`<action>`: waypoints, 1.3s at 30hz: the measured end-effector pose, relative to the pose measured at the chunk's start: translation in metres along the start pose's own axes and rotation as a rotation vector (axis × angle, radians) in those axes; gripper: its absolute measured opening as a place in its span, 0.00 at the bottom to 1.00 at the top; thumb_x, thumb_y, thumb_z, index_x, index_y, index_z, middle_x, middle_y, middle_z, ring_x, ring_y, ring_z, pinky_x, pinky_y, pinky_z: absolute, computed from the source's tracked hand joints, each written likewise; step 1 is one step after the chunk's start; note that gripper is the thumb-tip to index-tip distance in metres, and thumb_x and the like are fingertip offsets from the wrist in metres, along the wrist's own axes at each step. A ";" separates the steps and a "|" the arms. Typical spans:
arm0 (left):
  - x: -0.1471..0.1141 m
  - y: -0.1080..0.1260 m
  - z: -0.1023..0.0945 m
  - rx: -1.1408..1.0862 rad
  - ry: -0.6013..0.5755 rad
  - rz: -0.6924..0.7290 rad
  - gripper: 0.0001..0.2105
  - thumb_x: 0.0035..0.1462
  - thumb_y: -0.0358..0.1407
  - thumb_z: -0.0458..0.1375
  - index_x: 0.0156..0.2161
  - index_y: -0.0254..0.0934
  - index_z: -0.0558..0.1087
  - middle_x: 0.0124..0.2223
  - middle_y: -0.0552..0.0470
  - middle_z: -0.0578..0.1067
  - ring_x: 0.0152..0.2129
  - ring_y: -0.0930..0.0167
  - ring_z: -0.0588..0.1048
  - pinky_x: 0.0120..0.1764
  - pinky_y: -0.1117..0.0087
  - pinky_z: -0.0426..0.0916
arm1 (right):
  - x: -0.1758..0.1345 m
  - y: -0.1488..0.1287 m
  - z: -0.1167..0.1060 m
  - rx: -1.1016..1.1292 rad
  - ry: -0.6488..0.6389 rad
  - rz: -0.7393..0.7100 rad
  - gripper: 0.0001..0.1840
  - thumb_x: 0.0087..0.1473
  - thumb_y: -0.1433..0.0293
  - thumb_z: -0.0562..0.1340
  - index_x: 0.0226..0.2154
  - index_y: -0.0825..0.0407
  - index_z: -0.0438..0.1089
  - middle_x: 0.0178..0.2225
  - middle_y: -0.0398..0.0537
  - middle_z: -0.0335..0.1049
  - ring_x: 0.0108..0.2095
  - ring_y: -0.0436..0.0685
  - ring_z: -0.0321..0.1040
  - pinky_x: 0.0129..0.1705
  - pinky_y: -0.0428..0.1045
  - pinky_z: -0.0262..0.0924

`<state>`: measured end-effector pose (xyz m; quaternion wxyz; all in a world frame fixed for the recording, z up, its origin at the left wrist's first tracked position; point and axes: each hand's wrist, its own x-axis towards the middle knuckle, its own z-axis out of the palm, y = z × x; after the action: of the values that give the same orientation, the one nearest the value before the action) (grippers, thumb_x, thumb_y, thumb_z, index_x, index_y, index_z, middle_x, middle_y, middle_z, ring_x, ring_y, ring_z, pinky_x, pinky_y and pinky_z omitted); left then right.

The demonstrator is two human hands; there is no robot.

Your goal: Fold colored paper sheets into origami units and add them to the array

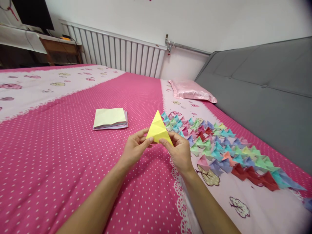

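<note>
Partly, one yellow paper triangle [157, 127] is hidden at its lower edge by the thumbs of the left hand [135, 146] and the right hand [180, 152]; it is pinched above the bed [138, 195] between the thumbs and fingers of both, and the fingertips behind it cannot be made out; one screen [32, 14] is cut off at the top; one stack of paper [109, 117] and one pillow [191, 90] are seen; dozens of paper boats [218, 146] are laid at the right, too overlapped to be counted.

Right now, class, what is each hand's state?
Left hand: holding the yellow folded-paper triangle at its lower left.
Right hand: holding the same triangle at its lower right.
</note>
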<state>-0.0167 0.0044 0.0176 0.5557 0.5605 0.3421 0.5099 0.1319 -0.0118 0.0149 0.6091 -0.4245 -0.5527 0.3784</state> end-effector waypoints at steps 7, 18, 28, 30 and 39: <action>0.002 -0.003 -0.002 0.091 0.019 -0.073 0.12 0.44 0.41 0.62 0.29 0.32 0.75 0.26 0.50 0.77 0.23 0.74 0.73 0.27 0.75 0.65 | 0.001 -0.001 -0.005 -0.139 0.005 -0.019 0.08 0.44 0.67 0.65 0.29 0.53 0.73 0.27 0.43 0.72 0.28 0.52 0.66 0.32 0.47 0.60; 0.002 -0.004 0.000 -0.042 -0.043 -0.156 0.12 0.40 0.40 0.65 0.28 0.32 0.76 0.25 0.51 0.77 0.20 0.77 0.70 0.26 0.76 0.64 | -0.001 -0.002 0.003 0.085 0.079 0.019 0.14 0.37 0.69 0.69 0.31 0.52 0.72 0.28 0.43 0.73 0.29 0.53 0.70 0.32 0.46 0.64; 0.002 -0.002 -0.001 -0.019 -0.043 -0.173 0.12 0.41 0.40 0.65 0.28 0.32 0.75 0.25 0.50 0.77 0.19 0.75 0.71 0.25 0.75 0.65 | -0.003 -0.002 0.005 0.025 0.117 0.037 0.10 0.41 0.65 0.67 0.24 0.55 0.73 0.20 0.43 0.71 0.20 0.49 0.65 0.23 0.45 0.61; 0.001 0.000 -0.002 -0.024 -0.024 -0.178 0.12 0.39 0.40 0.65 0.27 0.31 0.75 0.24 0.50 0.77 0.18 0.75 0.71 0.24 0.74 0.65 | -0.002 -0.002 0.002 0.020 0.148 0.039 0.11 0.40 0.64 0.67 0.24 0.55 0.72 0.18 0.42 0.69 0.18 0.48 0.63 0.21 0.44 0.59; 0.003 -0.001 -0.002 -0.032 -0.012 -0.201 0.11 0.40 0.39 0.65 0.28 0.32 0.75 0.24 0.50 0.77 0.18 0.76 0.71 0.25 0.74 0.66 | 0.004 -0.005 -0.008 0.074 0.218 0.032 0.09 0.40 0.65 0.68 0.26 0.54 0.73 0.18 0.41 0.69 0.18 0.47 0.63 0.21 0.43 0.58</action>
<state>-0.0181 0.0078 0.0171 0.6151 0.5175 0.3848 0.4536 0.1398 -0.0108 0.0210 0.6749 -0.4492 -0.4621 0.3596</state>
